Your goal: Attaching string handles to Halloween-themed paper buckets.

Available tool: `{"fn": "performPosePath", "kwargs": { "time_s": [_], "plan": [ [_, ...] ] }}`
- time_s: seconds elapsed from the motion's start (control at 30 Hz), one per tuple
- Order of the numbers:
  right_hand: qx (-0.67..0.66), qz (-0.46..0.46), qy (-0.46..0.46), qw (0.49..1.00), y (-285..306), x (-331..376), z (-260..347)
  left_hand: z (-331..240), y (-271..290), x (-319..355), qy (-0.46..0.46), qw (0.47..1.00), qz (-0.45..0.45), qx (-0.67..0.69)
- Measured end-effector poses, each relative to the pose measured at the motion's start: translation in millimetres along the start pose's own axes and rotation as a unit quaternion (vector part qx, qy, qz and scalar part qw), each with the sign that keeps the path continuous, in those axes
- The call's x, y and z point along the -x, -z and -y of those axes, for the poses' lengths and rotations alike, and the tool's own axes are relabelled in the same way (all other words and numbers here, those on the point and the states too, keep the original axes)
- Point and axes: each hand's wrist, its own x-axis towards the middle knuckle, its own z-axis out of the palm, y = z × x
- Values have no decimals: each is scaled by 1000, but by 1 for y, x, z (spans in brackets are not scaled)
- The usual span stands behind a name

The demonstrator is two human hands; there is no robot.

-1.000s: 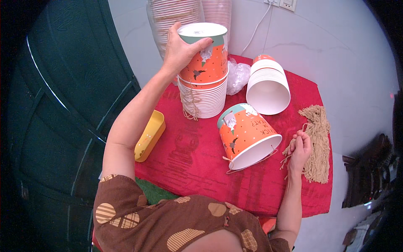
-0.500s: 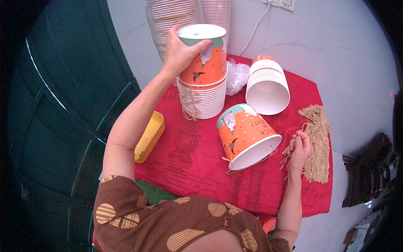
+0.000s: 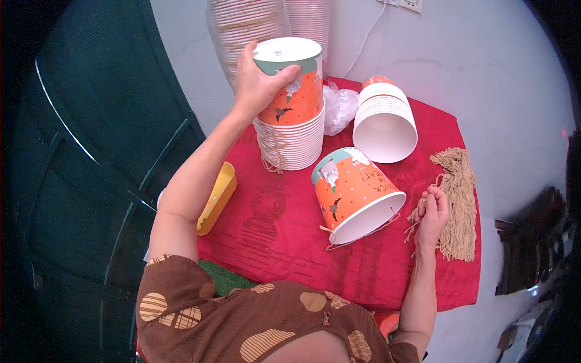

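Note:
My left hand [image 3: 260, 85] is wrapped around the upper part of an orange and green paper bucket [image 3: 293, 91], upside down on top of a nested stack of buckets [image 3: 296, 145]. Thin cords hang down the stack's left side. Over the right of the table my right hand [image 3: 433, 212] is closed, thumb and fingers pinching a strand of twine [image 3: 411, 233]. Beside it lies a thick bundle of tan twine strands [image 3: 457, 206]. Between my hands a single printed bucket [image 3: 357, 187] rests tilted on its side, its mouth facing me and a cord handle at its rim.
More nested white buckets [image 3: 387, 130] lie on their side at the back right. Clear crumpled plastic [image 3: 340, 109] sits beside the stack. A yellow tray [image 3: 218, 199] is by my left forearm. Tall wrapped bucket stacks [image 3: 251, 30] stand behind, on a red-covered table [image 3: 272, 230].
The top bucket and my left hand have moved slightly downward onto the stack. My right hand stays nearly where it was, still pinched.

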Motion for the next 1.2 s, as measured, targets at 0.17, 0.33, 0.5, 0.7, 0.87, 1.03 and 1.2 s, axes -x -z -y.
{"fn": "performPosePath", "kwargs": {
  "time_s": [0.17,0.33,0.5,0.7,0.87,1.03,1.2],
  "plan": [
    [8,2,6,1000,2,2,-3,5,-7,3,-1,999,-31,26],
    [35,3,-14,999,-8,1,-9,2,8,3,12,999,-16,27],
    [97,10,43,994,5,-7,-29,-48,21,31,-242,934,-137,-225],
    [231,88,67,967,9,-8,-28,-94,54,107,36,967,253,-9],
    [394,250,24,884,0,4,4,-54,40,151,364,781,495,111],
    [367,276,68,886,2,5,7,-69,22,176,488,707,477,188],
    [193,219,120,949,-15,15,-6,-69,11,183,509,651,504,251]
  ]
}}
